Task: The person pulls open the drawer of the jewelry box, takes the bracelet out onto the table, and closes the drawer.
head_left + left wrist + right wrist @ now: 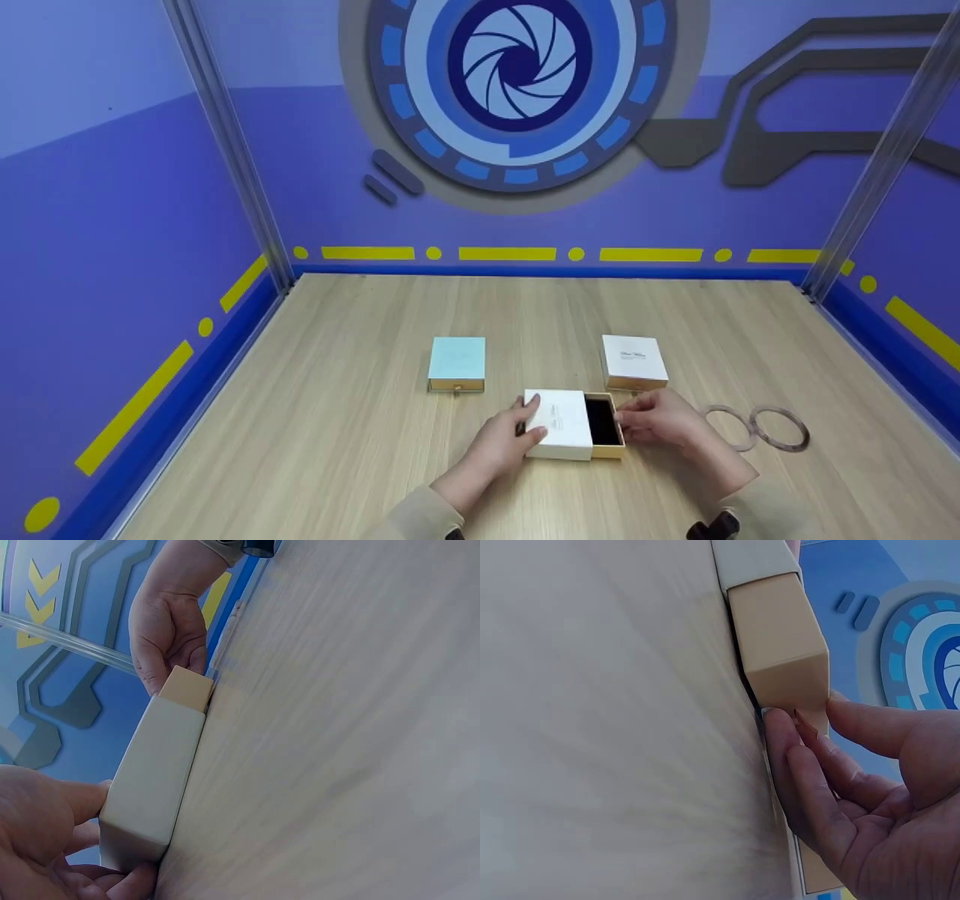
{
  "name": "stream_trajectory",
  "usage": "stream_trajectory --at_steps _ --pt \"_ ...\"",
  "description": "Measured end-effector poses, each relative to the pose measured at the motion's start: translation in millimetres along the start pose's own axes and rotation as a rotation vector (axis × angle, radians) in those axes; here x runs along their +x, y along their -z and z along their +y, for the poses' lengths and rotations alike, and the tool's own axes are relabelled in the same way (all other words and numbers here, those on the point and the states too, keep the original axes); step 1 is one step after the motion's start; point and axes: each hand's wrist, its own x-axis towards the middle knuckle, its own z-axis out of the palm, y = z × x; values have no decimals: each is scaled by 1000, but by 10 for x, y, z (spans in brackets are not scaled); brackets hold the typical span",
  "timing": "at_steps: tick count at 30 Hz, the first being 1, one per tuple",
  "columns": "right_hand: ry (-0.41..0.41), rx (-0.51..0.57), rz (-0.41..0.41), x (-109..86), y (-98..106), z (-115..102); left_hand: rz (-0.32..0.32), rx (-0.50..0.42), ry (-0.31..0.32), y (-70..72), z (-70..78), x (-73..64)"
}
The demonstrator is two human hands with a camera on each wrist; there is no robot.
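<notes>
Wood-grain tabletop (pixel 337 450), blue/purple walls (pixel 315 172) behind. White box (pixel 561 424) btwn hands, drawer (pixel 603 421) partly out twd R hand. L hand (pixel 496 444) grips its cover (pixel 154 765); R hand (pixel 667 420) pinches drawer's end. 2nd white box (pixel 634 361) just beyond R hand; lt-blue box (pixel 457 360) beyond L hand, slightly left. 2 rings (pixel 805 436) R of R hand, wrist (pixel 724 461) partly covering nearer one.

Drawer box (pixel 559 424) between left hand (pixel 496 441) and right hand (pixel 664 418): white, dark lettering; tan drawer (pixel 609 452), black interior. White box (pixel 635 364) beyond right hand: dark lettering, tan front. Aqua box (pixel 457 358) beyond left hand: tan front. Beside right hand: pinkish-grey ring (pixel 724 408), grey-brown ring (pixel 793 448).
</notes>
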Motion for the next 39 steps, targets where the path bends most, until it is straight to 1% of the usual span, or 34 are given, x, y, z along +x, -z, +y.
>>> stream_trajectory --at_steps 7,14,23,32,39 --pt "1 14 -10 -5 -7 -23 5 -2 5 4 9 -10" --pt "4 -10 0 1 -25 -22 9 9 0 -1 7 -10" --pt "-7 9 -6 20 -36 -21 -2 -3 -7 5 3 -12" --pt "-2 0 -8 29 -52 -28 -1 -11 -13 16 11 -16" --pt "1 20 -28 38 -74 -38 1 0 -12 8 9 -14"
